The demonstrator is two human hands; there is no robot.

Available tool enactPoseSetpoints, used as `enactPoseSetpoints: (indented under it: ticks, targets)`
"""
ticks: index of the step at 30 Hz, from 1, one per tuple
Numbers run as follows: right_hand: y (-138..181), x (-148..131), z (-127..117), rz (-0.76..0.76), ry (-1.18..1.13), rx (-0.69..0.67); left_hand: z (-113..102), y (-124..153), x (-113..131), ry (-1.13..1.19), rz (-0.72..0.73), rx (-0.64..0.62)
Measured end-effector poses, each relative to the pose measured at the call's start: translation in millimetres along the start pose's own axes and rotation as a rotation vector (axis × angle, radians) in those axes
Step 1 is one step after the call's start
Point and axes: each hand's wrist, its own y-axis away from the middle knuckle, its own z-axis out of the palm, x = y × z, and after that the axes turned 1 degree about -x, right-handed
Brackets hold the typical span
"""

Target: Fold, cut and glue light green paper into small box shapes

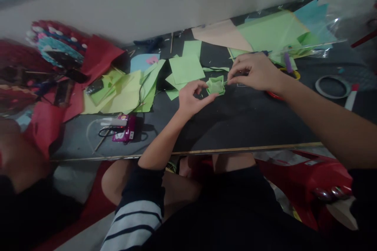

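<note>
A small folded green paper shape [216, 86], like an open box or flower, sits on the dark table. My left hand [191, 96] curls around its left side, thumb along the near edge and fingertips at the far left. To its right, my right hand [255, 71] is closed in a pinch at the shape's right edge, on what looks like a thin green strip too small to make out clearly. Square green paper sheets [187, 70] lie just beyond my left hand, and a narrow green paper strip [216, 69] lies behind the folded shape.
Yellow-green papers [123, 92], red paper [98, 59] and a purple device with a cable [125, 128] are on the left. Large green sheets [271, 27], a tape roll [332, 87] and a red-capped white stick [351, 100] lie right. Another person's arm [22, 157] is far left.
</note>
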Motion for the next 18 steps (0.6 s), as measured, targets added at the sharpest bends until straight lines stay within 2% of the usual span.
enactPoseSetpoints:
  ticks: [4,9,15,18]
  targets:
    - [-2.8,-1.1,0.1,0.033,-0.091,-0.096,0.9,-0.6,0.9,0.045,-0.129,-0.027]
    - [-5.0,-0.2,0.4,0.222,-0.241,-0.221,-0.7,-6.7,-7.6,0.176,-0.305,-0.137]
    - [-9.2,24.5,19.9,0.271,-0.267,-0.198,5.0,-13.2,-21.5,0.196,-0.417,-0.112]
    - [-12.3,35.6,28.3,0.357,-0.242,-0.176,6.8,-15.5,-26.8,0.187,-0.444,-0.116]
